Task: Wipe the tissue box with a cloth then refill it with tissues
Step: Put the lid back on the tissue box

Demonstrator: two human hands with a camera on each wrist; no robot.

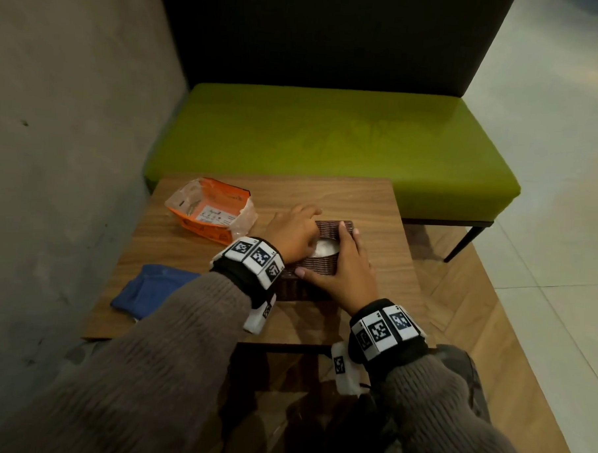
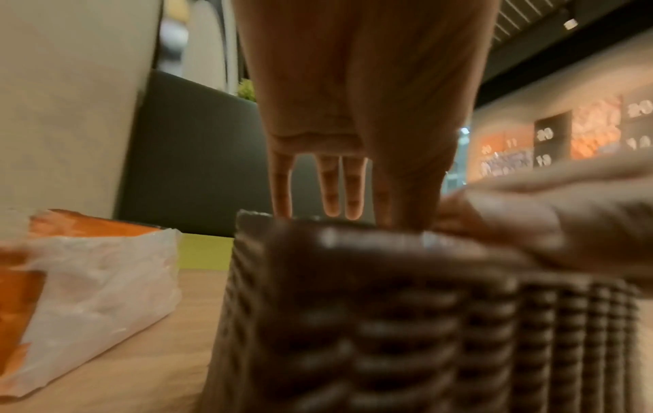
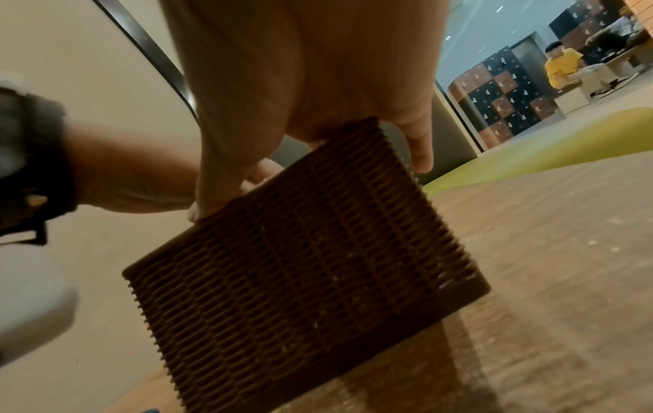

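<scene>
A brown woven tissue box (image 1: 328, 226) (image 2: 353, 321) (image 3: 300, 251) stands in the middle of a small wooden table (image 1: 377, 209). White tissue (image 1: 325, 248) shows in its oval top opening. My left hand (image 1: 290, 234) (image 2: 339, 195) lies over the box's left end with straight fingers pointing down past the far edge; its thumb side sits at the opening. My right hand (image 1: 349, 266) (image 3: 318, 83) grips the right part of the box, thumb along the near edge and fingers over the far edge. A blue cloth (image 1: 151, 288) lies crumpled at the table's near left.
An opened orange and clear tissue pack (image 1: 209, 210) (image 2: 88, 279) lies at the table's far left. A green bench (image 1: 328, 142) with a dark backrest stands beyond the table. A grey wall runs along the left. Far off in the right wrist view a person sits.
</scene>
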